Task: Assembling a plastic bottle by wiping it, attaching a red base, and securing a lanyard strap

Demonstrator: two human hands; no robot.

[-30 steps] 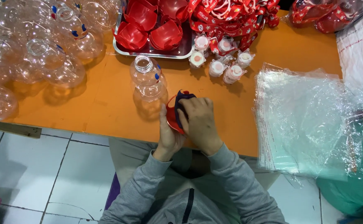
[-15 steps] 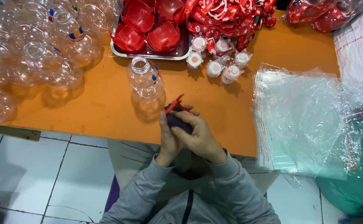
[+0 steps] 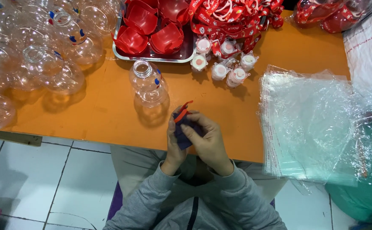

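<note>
The head view looks down on an orange table (image 3: 109, 115). Both hands are close together over the near edge of the table, about the middle. The left hand (image 3: 174, 138) and the right hand (image 3: 207, 140) each pinch the same small thing, a dark blue piece (image 3: 181, 134) with a red part (image 3: 181, 114) sticking up at its top. The fingers are curled tight around it, so much of it is hidden.

Just past the hands stands a clear bottle (image 3: 148, 83) with blue and red dots on it, upright and apart from the hands. Many more clear bottles (image 3: 37, 64) lie in a heap at the left end of the table. At the far edge sits a metal tray (image 3: 152, 57) with red cups (image 3: 152, 30) in it. Beside the tray, to the right, stand small white caps (image 3: 224, 61), and behind them lies a pile of red straps (image 3: 233, 17). A stack of clear bags (image 3: 318, 123) covers the right end of the table and hangs over its near edge.
</note>
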